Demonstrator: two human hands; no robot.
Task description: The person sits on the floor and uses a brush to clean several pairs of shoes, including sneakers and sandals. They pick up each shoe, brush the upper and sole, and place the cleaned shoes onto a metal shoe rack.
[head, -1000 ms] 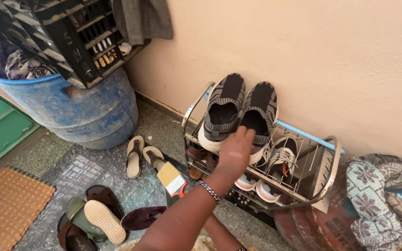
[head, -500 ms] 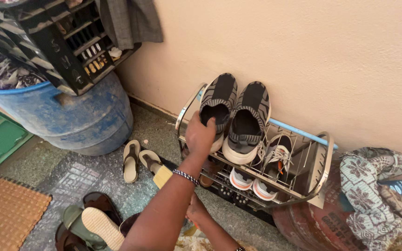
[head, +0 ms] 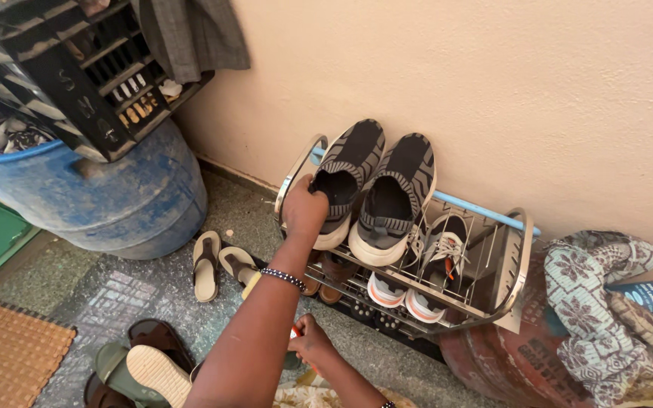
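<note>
Against the beige wall, the left hand (head: 305, 205) gripped the black striped knit shoe (head: 345, 177) on the tilted metal shoe rack (head: 519, 261); it could slide off. The right hand (head: 313, 340) was probably closed on something unclear.

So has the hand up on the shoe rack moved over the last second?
Yes. The left hand shifted leftward along the metal rack, from the right dark shoe to the heel of the left dark shoe.

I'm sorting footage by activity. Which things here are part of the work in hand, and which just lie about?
In hand:
- left hand on the left black striped shoe
- its mate
- metal shoe rack

Lying about:
- blue barrel
- beige sandals
- woven mat
- white sneakers
</note>
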